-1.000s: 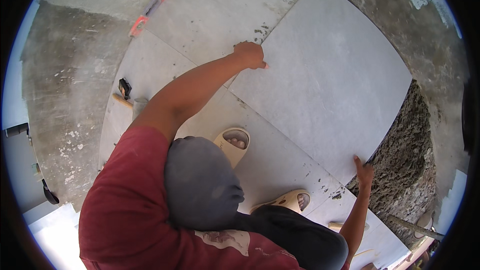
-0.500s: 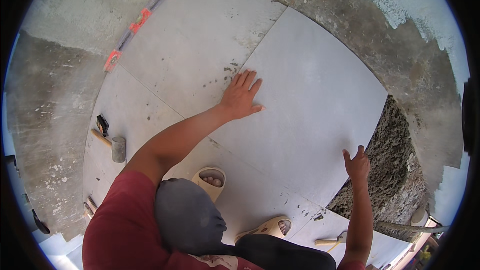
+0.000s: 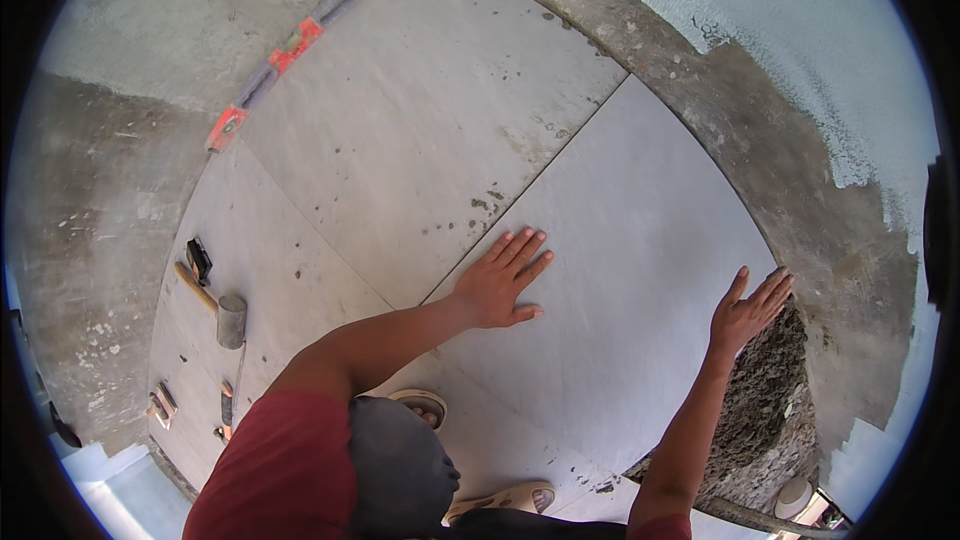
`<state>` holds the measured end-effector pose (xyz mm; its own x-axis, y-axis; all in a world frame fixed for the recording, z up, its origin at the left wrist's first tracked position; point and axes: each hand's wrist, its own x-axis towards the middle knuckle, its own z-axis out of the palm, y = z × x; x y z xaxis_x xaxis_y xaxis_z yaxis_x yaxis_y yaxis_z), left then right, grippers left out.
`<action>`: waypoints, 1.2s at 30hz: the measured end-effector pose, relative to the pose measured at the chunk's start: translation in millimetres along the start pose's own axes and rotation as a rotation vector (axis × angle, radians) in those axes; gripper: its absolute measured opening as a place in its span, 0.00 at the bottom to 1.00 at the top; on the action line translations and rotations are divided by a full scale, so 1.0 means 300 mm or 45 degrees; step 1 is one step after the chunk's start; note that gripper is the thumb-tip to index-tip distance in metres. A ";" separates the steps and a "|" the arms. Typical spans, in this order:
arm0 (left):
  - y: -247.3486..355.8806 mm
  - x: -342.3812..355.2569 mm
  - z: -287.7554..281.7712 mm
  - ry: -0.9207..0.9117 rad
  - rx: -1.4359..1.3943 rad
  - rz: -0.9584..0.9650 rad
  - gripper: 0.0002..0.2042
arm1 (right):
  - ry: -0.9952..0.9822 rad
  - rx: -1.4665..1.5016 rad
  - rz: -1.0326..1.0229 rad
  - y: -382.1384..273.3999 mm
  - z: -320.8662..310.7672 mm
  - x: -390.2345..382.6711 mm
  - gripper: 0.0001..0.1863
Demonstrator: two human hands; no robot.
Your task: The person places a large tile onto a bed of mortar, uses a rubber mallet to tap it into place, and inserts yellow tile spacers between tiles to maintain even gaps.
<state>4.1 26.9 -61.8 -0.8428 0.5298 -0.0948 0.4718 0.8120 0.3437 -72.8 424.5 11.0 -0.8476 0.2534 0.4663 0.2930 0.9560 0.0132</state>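
Observation:
My left hand (image 3: 505, 280) lies flat with fingers spread on a large grey tile (image 3: 640, 210), just right of its seam with a neighbouring tile (image 3: 400, 90). My right hand (image 3: 750, 305) is open at that tile's right edge, fingers stretched toward its corner, thumb apart. Beside and below the edge is rough dark mortar (image 3: 760, 400). At the left, a rubber mallet (image 3: 230, 320) with a wooden handle lies on the tiles near a small black object (image 3: 198, 260). A red-and-grey spirit level (image 3: 300, 45) runs along the upper-left tile edge.
Small hand tools (image 3: 163, 405) lie at the lower left. A bare concrete strip (image 3: 750, 170) and patchy pale-blue paint (image 3: 800, 40) border the tiles. My sandalled feet (image 3: 420, 405) are below my arms on the tiles. A pale container (image 3: 795, 495) is at the lower right beside a pole.
My left hand went from curled at the tile's edge to flat on it. My right hand opened and moved up along the right edge. The view has shifted, showing more tiles beyond.

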 end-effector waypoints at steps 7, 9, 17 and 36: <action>0.008 0.054 -0.003 0.051 -0.067 0.015 0.43 | -0.602 -0.018 0.234 0.088 0.289 -0.277 0.45; 0.010 0.040 0.020 0.100 -0.135 0.015 0.43 | -0.649 -0.100 0.195 0.104 0.259 -0.232 0.45; -0.004 -0.012 0.075 0.199 -0.132 0.047 0.46 | -0.456 -0.030 -0.129 -0.120 0.354 -0.282 0.40; -0.333 -0.661 -0.248 0.184 0.345 -0.470 0.30 | -1.502 0.393 -0.584 0.233 -0.365 -0.620 0.34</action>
<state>104.9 -177.5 -7.7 -0.9851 0.1697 -0.0270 0.1681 0.9843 0.0535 153.8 428.1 22.3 -0.7646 -0.2776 -0.5817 -0.1044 0.9439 -0.3131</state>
